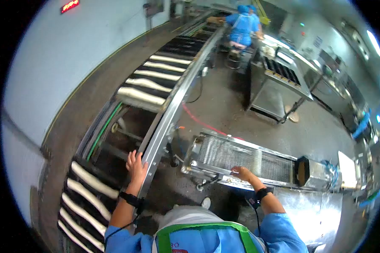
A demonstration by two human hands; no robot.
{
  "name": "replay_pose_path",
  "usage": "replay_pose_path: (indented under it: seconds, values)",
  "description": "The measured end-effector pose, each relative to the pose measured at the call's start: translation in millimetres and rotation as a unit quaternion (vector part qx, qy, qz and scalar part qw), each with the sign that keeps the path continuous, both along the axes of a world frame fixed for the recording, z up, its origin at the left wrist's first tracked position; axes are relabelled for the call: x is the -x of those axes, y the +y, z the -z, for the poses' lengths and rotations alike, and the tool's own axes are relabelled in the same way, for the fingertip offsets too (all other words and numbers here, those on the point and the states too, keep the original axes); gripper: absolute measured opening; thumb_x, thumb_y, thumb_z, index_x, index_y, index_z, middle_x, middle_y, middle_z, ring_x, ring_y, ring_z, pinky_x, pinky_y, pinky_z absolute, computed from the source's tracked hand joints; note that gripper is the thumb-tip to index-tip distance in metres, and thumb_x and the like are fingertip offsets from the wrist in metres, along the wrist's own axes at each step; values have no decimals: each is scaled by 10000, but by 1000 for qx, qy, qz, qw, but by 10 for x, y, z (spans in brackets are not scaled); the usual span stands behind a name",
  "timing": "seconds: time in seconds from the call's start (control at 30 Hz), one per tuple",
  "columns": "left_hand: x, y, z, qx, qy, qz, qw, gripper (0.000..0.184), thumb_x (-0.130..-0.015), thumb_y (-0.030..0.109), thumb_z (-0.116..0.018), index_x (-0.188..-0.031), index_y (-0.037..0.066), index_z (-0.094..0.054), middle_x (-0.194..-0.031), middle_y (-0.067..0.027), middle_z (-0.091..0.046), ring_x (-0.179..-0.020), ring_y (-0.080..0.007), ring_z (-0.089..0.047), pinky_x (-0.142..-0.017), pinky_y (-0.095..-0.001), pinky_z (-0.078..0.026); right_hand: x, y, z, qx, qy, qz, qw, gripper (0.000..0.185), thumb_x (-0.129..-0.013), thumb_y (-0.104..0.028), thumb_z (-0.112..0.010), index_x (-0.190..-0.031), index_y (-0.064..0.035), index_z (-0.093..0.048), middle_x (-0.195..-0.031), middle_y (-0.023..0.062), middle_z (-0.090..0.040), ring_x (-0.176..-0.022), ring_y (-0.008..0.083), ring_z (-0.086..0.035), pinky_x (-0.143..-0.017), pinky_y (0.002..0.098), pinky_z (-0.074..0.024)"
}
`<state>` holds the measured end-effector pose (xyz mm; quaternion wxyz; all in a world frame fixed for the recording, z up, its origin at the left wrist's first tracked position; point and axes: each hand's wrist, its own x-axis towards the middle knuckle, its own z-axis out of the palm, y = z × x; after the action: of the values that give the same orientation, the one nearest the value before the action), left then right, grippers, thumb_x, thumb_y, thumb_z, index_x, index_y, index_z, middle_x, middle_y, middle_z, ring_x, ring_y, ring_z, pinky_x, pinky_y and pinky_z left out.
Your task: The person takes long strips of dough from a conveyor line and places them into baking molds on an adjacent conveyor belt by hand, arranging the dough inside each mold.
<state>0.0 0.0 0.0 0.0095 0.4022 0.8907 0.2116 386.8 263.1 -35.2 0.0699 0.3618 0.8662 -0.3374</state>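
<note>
My left hand (137, 166) is at the metal side rail (155, 145) of the long conveyor, its fingers spread and nothing in them. Beside it on the conveyor lies a dark grooved baking tray (116, 182) carrying several long pale dough strips (88, 197). Further up the line, another dark tray (135, 100) bears more long dough strips (145, 83). Over the near edge of a mesh belt conveyor (232, 154) is my right hand (244, 173), with fingers stretched to the left and no object visible in them. Whether it touches the frame, I cannot tell.
Two people in blue (242, 27) are by the far end of the long conveyor. A steel table (268, 95) holds a dark grooved tray (283, 69). A red hose (202, 122) crosses the floor. A metal housing (318, 173) stands at the mesh belt's right end.
</note>
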Motion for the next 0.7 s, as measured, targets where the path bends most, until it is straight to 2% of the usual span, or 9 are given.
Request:
replay_pose_path:
  seconds: [0.07,0.1,0.17,0.2,0.27,0.33,0.43,0.5,0.7]
  values:
    - [107,139,24,2,16,10,1000,505,-687,150,-578,-1144,53,-385,-1270,-129,-289,-1215,-294,-187,-936,-490,-185,-26,-150,187,5,17,6,1000,256,-733,-241,-568,-925,-72,-579,-861,113,-596,-780,279,-560,-704,353,-438]
    - [133,408,-220,0,107,32,994,510,-690,159,-575,-1152,61,-383,-1275,-137,-284,-1218,-294,-186,-944,-472,-185,-61,-38,197,-62,38,-38,997,289,-726,-250,-572,-957,-76,-562,-897,100,-583,-845,283,-528,-738,357,-420]
    - [122,585,-115,9,134,55,989,513,-698,176,-570,-1162,66,-380,-1283,-140,-273,-1221,-298,-179,-951,-468,-180,-310,-112,425,-77,63,45,994,348,-715,-243,-581,-1020,-86,-523,-961,103,-551,-943,287,-472,-788,374,-389]
    - [-931,1020,260,-37,39,82,995,513,-698,176,-570,-1162,66,-380,-1283,-140,-273,-1221,-298,-179,-951,-468,-180,-1491,151,-353,-127,-57,101,985,417,-709,-233,-582,-1087,-97,-474,-974,121,-520,-981,303,-433,-823,402,-361]
    - [-361,936,-110,68,77,107,989,511,-702,178,-568,-1166,70,-383,-1291,-133,-262,-1224,-300,-169,-954,-470,-176,-1029,-176,343,-138,14,156,978,436,-696,-233,-588,-1095,-119,-454,-1063,131,-451,-1013,331,-402,-816,426,-375]
    - [-588,1158,-249,114,21,142,983,456,-743,182,-548,-1158,71,-393,-1307,-133,-230,-1235,-301,-126,-953,-488,-167,-1246,-318,-40,-131,-38,231,963,457,-680,-209,-588,-1103,-133,-434,-1151,115,-396,-1070,316,-368,-815,454,-382]
    - [-675,1415,-54,124,4,211,970,407,-782,183,-523,-1153,75,-398,-1319,-130,-203,-1241,-301,-95,-947,-505,-161,-1703,-411,-42,-166,-36,293,941,509,-675,-141,-563,-1155,-131,-393,-1232,101,-340,-1128,299,-328,-838,462,-370]
    - [-979,1617,-189,170,-28,172,970,406,-780,177,-527,-1150,70,-400,-1321,-126,-199,-1243,-302,-91,-949,-498,-160,-1941,-454,-10,-177,-50,329,926,628,-643,-142,-610,-1208,-164,-337,-1273,85,-290,-1161,306,-285,-845,481,-350]
    - [-1598,2063,-43,201,-50,189,960,412,-741,189,-565,-1115,81,-428,-1318,-117,-210,-1239,-287,-115,-945,-500,-170,-2448,-405,31,-271,-106,298,909,636,-668,-157,-558,-1247,-144,-296,-1304,76,-276,-1194,286,-265,-832,420,-366]
